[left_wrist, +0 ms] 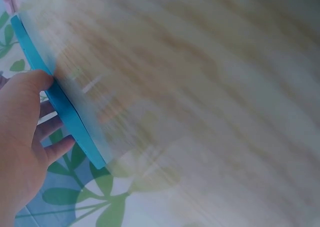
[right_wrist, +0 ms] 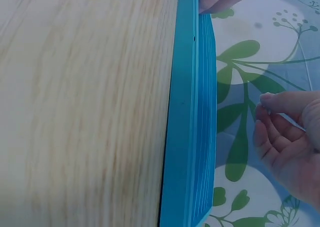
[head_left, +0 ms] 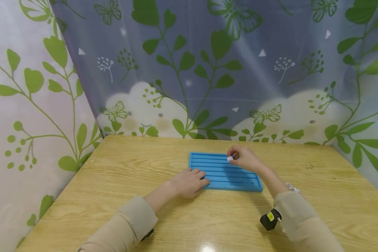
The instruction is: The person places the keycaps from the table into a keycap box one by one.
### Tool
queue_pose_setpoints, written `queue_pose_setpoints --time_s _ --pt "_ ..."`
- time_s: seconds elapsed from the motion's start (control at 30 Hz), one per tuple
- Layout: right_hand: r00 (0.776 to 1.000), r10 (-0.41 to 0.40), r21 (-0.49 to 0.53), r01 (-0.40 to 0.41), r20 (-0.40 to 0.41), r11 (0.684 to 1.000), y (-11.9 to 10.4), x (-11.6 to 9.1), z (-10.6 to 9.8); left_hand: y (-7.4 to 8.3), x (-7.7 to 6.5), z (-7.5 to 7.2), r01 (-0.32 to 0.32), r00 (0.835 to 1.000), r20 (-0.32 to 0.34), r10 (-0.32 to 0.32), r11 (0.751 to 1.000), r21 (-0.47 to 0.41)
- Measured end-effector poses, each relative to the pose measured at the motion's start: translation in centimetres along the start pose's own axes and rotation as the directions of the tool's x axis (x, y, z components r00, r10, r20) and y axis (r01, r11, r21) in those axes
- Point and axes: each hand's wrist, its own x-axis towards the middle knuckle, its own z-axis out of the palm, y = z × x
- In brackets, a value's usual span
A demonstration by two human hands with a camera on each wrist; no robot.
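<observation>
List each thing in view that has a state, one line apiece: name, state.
Blue tray: lying on the table, grooves facing up.
White piece: pinched, held above the tray.
Left hand: gripping the tray's near left corner.
Right hand: pinching the white piece.
Sleeves: ending short of the hands.

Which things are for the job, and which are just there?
For the job:
- blue tray
- small white piece
- right hand, pinching the piece
- left hand, holding the tray

Just there:
- leafy backdrop
- white bracelet
- black gadget by the right sleeve
</observation>
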Motion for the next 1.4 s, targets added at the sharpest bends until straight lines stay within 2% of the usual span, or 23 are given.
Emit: queue_pose_setpoints --time_s 0.1,0.33,0.8,1.1,1.4 --pt "0.999 -0.036 0.0 0.036 0.0 0.999 0.0 0.0 0.2 0.0 0.0 0.0 0.005 1.0 0.002 -0.005 1.0 -0.006" --pt "0.999 0.046 -0.005 -0.046 -0.006 0.999 0.2 0.5 0.6 0.0 0.0 0.1 0.004 1.0 -0.005 -0.004 1.0 -0.008" --pt "0.995 0.104 0.078 -0.103 -0.003 0.992 0.2 1.3 1.8 0.0 0.0 0.2 0.001 1.0 0.005 -0.001 1.0 -0.005" --pt "0.999 0.05 -0.008 -0.051 -0.007 0.999 0.0 2.1 2.4 -0.1 0.0 0.1 0.0 1.0 -0.008 0.0 1.0 -0.002" --pt "0.999 0.049 -0.094 -0.049 -0.003 0.994 0.2 2.3 2.7 -0.1 0.0 0.1 -0.001 1.0 -0.014 0.001 1.0 0.008"
